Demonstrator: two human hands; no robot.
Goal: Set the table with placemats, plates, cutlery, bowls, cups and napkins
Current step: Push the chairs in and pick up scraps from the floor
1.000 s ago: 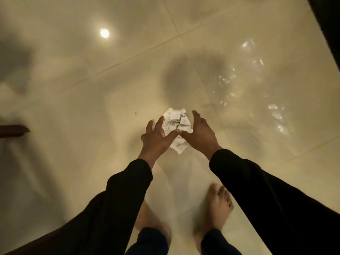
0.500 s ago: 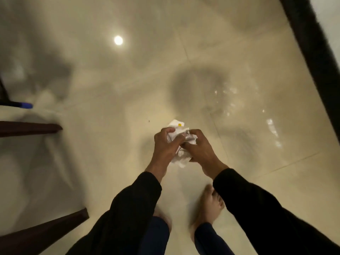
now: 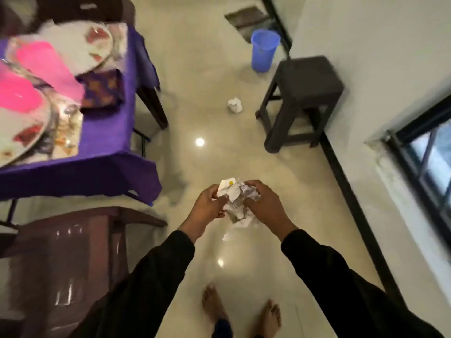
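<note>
Crumpled paper (image 3: 238, 203) — left hand (image 3: 210, 207), right hand (image 3: 264, 206), curled grip.

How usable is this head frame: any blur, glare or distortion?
Head view: motion blur smears the table and plates; ceiling-light glare spots on the glossy floor; wide-angle bending tilts the wall and window; crumpled paper and both hands stay fairly sharp.

**Floor and laid table**

The glossy cream tiled floor (image 3: 210, 76) carries a dark stool (image 3: 302, 93) at right against the wall, a blue bucket (image 3: 264, 50) beyond it, and a crumpled white paper ball (image 3: 235, 105) between stool and table. At left, the purple-clothed table (image 3: 107, 142) bears floral plates (image 3: 97, 42), pink items (image 3: 44, 62), and a patterned purple napkin (image 3: 102, 90).
</note>
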